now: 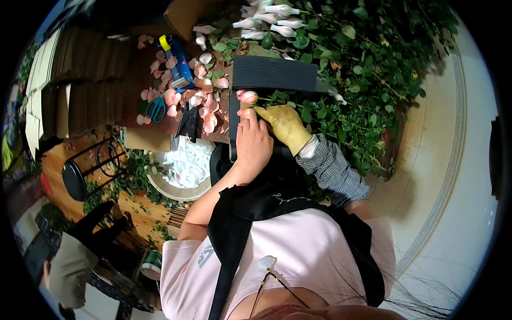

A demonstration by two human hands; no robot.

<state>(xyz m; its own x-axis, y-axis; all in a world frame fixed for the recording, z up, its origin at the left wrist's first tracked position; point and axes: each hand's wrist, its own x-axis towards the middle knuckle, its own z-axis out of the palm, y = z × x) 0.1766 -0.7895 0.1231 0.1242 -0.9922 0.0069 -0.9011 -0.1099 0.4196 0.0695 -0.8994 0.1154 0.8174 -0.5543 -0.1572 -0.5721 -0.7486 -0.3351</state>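
Note:
My left hand [254, 143] is bare. Its fingers are stretched forward and lie over a narrow cardboard strip [243, 104] on a dark stand, the tips touching a small pink piece, perhaps a petal. Just beyond them a pink rose [247, 96] lies with its head to the left and its leafy stem to the right. My right hand [288, 127] wears a yellow glove and is closed beside the left fingertips, its forefinger tip close below the rose. What its curled fingers hold is hidden. A black ribbed block [274, 73] rises behind the rose.
Loose pink petals [209, 114], teal-handled scissors [156, 110] and a blue tool [178, 61] lie left on the table. White sleeves fill a round tub [184, 165] below. Leafy stems [357, 69] cover the right; netted buds [269, 18] lie at the back. A stool [74, 180] and another person [72, 261] are left.

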